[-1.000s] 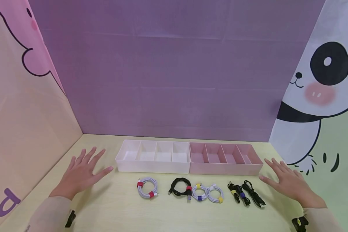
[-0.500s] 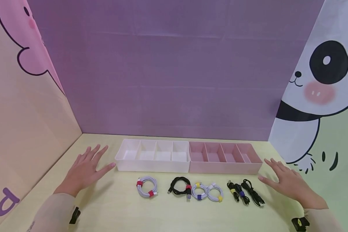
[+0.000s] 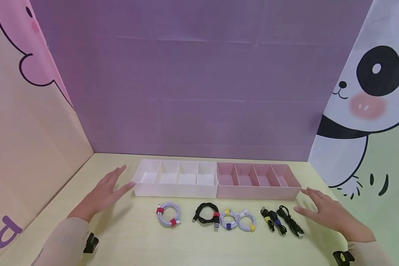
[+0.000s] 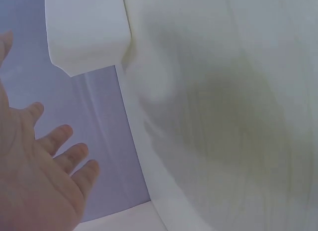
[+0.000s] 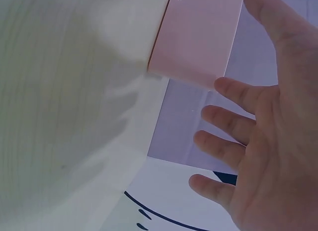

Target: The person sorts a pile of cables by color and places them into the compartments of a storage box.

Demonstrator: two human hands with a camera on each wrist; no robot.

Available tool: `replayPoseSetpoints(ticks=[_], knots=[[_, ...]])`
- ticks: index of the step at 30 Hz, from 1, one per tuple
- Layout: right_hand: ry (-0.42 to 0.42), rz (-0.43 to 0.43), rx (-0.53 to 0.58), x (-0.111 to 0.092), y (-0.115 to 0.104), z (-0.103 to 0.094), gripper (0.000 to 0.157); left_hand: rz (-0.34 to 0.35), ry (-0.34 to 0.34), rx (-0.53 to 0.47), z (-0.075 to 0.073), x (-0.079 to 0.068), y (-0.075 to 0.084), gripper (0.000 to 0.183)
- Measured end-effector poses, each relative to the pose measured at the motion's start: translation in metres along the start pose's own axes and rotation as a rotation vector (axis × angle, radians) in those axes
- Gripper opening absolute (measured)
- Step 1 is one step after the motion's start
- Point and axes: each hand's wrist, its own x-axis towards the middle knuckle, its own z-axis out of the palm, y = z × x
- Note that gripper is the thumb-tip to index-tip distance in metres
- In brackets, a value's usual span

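My left hand (image 3: 101, 194) is held above the table left of the white divided box (image 3: 176, 190), its thumb tip at the box's left end in the head view. Its fingers are extended and nothing is in it; the left wrist view shows the bare palm (image 4: 39, 181). On the other side, my right hand (image 3: 330, 214) hovers with spread fingers by the right end of the pink divided box (image 3: 259, 193). That palm (image 5: 268, 156) is bare too. The two boxes stand end to end, and their compartments hold nothing visible.
In front of the boxes lie a white coiled cable (image 3: 169, 214) with red ties, a black coiled cable (image 3: 206, 213), two smaller white coils (image 3: 228, 220) and several black bundled cables (image 3: 290, 221). A purple wall (image 3: 199, 81) rises behind the table (image 3: 186, 247).
My left hand has moved right, toward the white box, and turned more edge-on, its fingers closer together. My right hand has shifted slightly and tilted. The boxes and cables stay put.
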Motion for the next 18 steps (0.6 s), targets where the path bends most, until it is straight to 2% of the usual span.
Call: replayPoseSetpoints(ticks=[8, 18], knots=[[0.000, -0.028, 0.037, 0.000, -0.005, 0.001, 0.069, -0.033, -0.032, -0.144, 0.003, 0.007, 0.000, 0.095], [-0.022, -0.040, 0.073, -0.001, -0.006, 0.006, 0.068, -0.088, -0.059, -0.265, 0.010, 0.015, 0.005, 0.097]])
